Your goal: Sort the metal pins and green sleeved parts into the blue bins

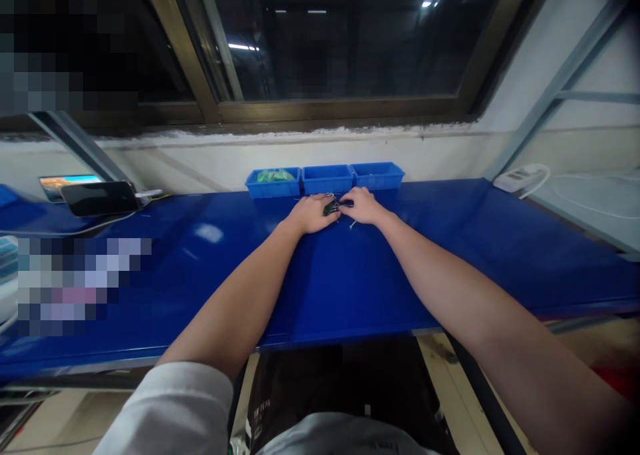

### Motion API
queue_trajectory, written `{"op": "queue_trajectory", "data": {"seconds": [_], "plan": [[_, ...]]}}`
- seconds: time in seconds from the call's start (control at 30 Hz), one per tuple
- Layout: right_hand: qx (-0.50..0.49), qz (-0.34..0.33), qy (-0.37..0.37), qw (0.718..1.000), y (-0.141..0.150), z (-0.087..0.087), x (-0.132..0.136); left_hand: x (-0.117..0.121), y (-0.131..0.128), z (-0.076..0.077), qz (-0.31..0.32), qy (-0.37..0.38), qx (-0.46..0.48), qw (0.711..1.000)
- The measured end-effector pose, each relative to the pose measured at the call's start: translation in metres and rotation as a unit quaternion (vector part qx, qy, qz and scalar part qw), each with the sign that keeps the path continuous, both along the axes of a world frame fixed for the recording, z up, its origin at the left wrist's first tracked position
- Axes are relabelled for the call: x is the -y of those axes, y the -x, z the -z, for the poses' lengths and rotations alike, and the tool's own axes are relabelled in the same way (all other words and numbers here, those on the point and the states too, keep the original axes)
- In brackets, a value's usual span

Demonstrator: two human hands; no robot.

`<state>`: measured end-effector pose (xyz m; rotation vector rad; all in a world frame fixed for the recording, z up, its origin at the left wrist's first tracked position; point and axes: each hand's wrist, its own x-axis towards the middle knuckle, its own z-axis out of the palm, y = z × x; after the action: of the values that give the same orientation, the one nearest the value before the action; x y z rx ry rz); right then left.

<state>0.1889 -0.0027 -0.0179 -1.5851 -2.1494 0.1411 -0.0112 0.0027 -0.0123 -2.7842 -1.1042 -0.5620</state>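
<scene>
Both my hands are stretched out to the far side of the blue table, just in front of a row of bins. My left hand (313, 213) curls in from the left round a small cluster of thin metal screws (336, 208), with something dark green among them. From the right, my right hand (361, 205) closes its bent fingers on the same cluster, fingertips near those of the left. One loose screw (353, 226) lies on the table below the right hand. The fingers partly hide the cluster, so its exact make-up is unclear.
Behind my hands stand three blue bins: the left bin (274, 187) holds green packets, beside the middle bin (327, 177) and right bin (379, 177). A phone (99, 199) with a cable leans at the left. A white power strip (520, 177) sits at the right back.
</scene>
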Motion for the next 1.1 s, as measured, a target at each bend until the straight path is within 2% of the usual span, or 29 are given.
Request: {"op": "queue_trajectory", "data": {"seconds": [0.17, 0.37, 0.63, 0.8, 1.1], "plan": [[-0.025, -0.05, -0.02, 0.998, 0.0, 0.0, -0.003, 0.003, -0.001, -0.003, -0.022, -0.002, 0.004, 1.0], [-0.027, -0.057, -0.016, 0.998, 0.001, 0.0, -0.006, 0.007, -0.002, -0.008, -0.046, -0.003, 0.003, 0.999], [-0.014, -0.061, -0.019, 0.998, 0.003, -0.002, -0.004, 0.005, -0.002, -0.009, -0.076, -0.021, 0.013, 0.997], [-0.025, -0.057, -0.059, 0.996, 0.005, -0.003, -0.005, 0.004, -0.004, -0.008, -0.054, -0.051, 0.053, 0.996], [-0.078, -0.062, -0.094, 0.99, 0.009, -0.011, 0.001, 0.002, -0.005, -0.008, 0.001, -0.062, 0.061, 0.996]]}}
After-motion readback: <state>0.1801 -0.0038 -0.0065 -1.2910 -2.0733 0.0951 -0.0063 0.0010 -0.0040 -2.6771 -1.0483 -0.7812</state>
